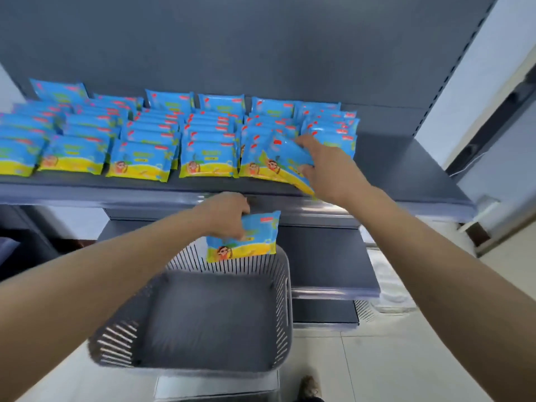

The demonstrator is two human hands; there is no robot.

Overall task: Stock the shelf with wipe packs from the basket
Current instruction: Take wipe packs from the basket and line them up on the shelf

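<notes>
Shelf [406,175]: grey metal upper tier, with bare surface at its right end.
Stocked packs [139,140]: blue-and-yellow wipe packs standing in rows front to back, from the shelf's left edge to right of centre.
Right hand [324,166]: fingers and thumb clamped around a pack.
Right-hand pack [285,161]: tilted against the front of the rightmost rows, its lower corner overhanging the shelf's front lip.
Left hand [224,214]: grasping a second pack, fingers curled over its face.
Left-hand pack [255,242]: held upright in the air, below the shelf's front edge and above the basket's far rim.
Basket [116,340]: grey slatted plastic, beneath both hands.
Shoe [310,387]: on pale floor tiles at the bottom edge.
</notes>
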